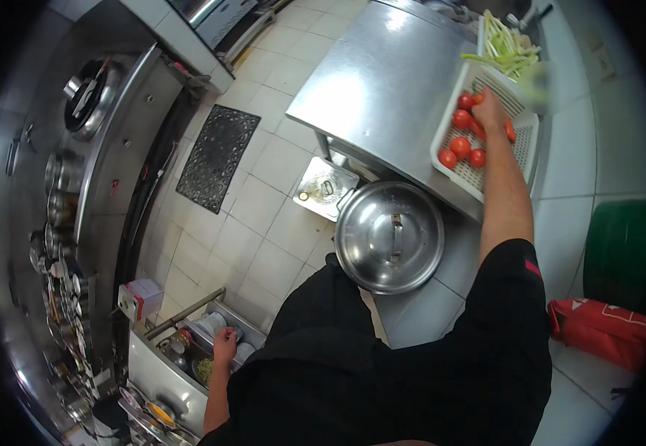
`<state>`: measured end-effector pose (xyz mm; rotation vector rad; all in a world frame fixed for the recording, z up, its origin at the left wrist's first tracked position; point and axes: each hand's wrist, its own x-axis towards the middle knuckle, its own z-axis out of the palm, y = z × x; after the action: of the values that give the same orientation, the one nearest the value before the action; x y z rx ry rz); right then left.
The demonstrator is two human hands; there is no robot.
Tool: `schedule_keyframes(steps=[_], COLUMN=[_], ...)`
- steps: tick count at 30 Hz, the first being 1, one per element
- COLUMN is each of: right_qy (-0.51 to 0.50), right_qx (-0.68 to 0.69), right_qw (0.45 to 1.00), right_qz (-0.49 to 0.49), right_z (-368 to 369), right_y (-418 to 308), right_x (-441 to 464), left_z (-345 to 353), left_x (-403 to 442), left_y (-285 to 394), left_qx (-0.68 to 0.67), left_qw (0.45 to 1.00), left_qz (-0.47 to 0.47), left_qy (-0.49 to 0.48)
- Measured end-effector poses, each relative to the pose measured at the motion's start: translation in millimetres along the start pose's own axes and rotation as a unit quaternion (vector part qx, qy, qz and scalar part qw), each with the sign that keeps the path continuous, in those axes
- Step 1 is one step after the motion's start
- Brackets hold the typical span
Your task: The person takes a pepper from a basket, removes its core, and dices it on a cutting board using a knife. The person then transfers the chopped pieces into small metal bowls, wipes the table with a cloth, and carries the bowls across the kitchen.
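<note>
The left hand (225, 346) hangs over an open silver metal box (168, 380) with dishes inside; its fingers look curled, but I can't tell if they hold anything. Next is a big round silver lid (367, 241), its handle pointing away from the person. Then comes the shiny metal counter (382, 82). Round red tomatoes (461, 148) sit in a white plastic basket with holes (473, 179) there. The right hand (488, 113) reaches in, fingers bent down at the tomatoes; I can't tell if it grips one. A long orange-red vegetable (511, 131) lies beside the wrist, its long side running away from the person.
</note>
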<state>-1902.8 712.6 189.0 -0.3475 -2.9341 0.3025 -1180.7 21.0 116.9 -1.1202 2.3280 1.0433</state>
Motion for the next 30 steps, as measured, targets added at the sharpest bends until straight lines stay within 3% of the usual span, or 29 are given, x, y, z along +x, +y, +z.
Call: schedule_keyframes(steps=[2,3,4,5,7,10,11,13,15,17,18,21,23,24,28,30], right_qy=[-0.053,0.018,0.065,0.138,0.267,0.292,0.266,0.209,0.057,-0.121,-0.198,-0.419,-0.514,-0.551,-0.631,-0.619], right_qx=[-0.046,-0.030,0.002,0.037,0.202,0.445,0.578,0.595,0.683,0.723,0.725,0.653,0.574,0.547,0.410,0.363], right_qw=[0.997,0.999,0.998,0.988,0.941,0.846,0.771,0.775,0.728,0.679,0.660,0.629,0.608,0.597,0.551,0.528], right_qz=[0.042,0.004,0.009,0.052,0.052,0.026,0.011,0.043,-0.014,0.033,0.004,-0.058,-0.191,-0.202,-0.361,-0.455], right_z=[-25,-5,-7,40,2,-48,-60,-105,-67,-38,-19,-8,-27,-35,-54,-62], right_y=[-16,9,13,61,38,-15,-47,-140,-181,-257,-292,-375,-404,-410,-423,-425], right_x=[-12,-8,-9,31,9,-30,-60,-156,-225,-319,-373,-551,-649,-694,-805,-851], left_z=[0,2,5,6,12,23,23,30,34,27,24,16,8,5,0,5], left_x=[-7,-13,-16,-21,-28,-41,-45,-52,-55,-66,-73,-108,-140,-157,-224,-251], left_y=[-9,-8,-6,-2,-7,-13,-7,-2,3,16,19,20,10,-1,-50,-76], left_qx=[-0.020,-0.012,-0.008,-0.005,-0.028,-0.049,-0.075,-0.091,-0.099,-0.162,-0.205,-0.315,-0.413,-0.419,-0.461,-0.491], left_qw=[0.999,0.999,0.999,0.998,0.997,0.995,0.993,0.990,0.986,0.974,0.962,0.927,0.882,0.872,0.840,0.814], left_qz=[0.014,0.007,-0.001,-0.008,-0.013,-0.014,-0.010,0.013,0.052,0.081,0.089,0.119,0.134,0.147,0.140,0.114], left_qy=[0.021,0.030,0.045,0.060,0.077,0.085,0.089,0.108,0.121,0.138,0.158,0.166,0.184,0.204,0.251,0.289])
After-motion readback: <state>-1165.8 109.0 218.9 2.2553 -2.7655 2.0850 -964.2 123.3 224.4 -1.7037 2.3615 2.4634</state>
